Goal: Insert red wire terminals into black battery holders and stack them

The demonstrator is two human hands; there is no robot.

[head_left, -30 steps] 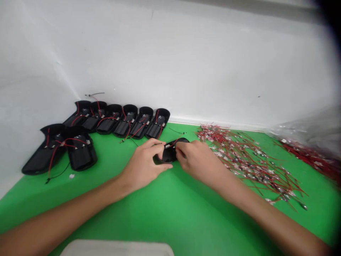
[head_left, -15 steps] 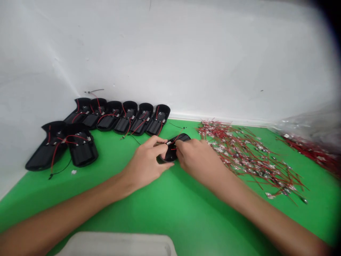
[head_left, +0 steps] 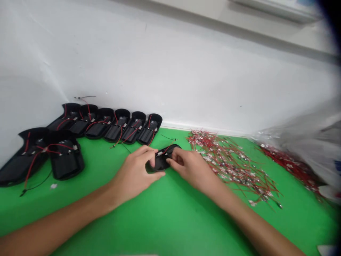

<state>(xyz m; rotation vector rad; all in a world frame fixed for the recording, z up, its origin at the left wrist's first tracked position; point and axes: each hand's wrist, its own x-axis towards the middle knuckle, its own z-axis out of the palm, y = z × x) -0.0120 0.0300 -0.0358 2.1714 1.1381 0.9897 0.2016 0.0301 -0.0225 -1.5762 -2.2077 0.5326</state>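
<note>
A black plastic housing point(head_left: 160, 163) rests on the green table in front of me, its hollow side up and a red wire across its far end. My left hand point(head_left: 140, 165) grips the near left end, thumb at the front edge and fingers at the back. At the right part of the housing, my right hand point(head_left: 186, 161) has its thumb and index finger pinched together inside the hollow. Whatever lies between those fingertips is too small and covered to make out. A thin black wire with a small connector point(head_left: 175, 139) sticks out behind the housing.
Several similar black housings with red wires point(head_left: 121, 124) line the wall, with two more point(head_left: 66, 156) at left. A loose pile of red wires with metal tabs point(head_left: 234, 163) spreads at right. Further right lies a clear plastic bag point(head_left: 306, 149) beside more red wires point(head_left: 290, 165).
The view has tilted up and turned right, so a ledge shows at top and the pale tray at the bottom has nearly left view. Both hands stay at the housing; the right fingers have shifted slightly.
</note>
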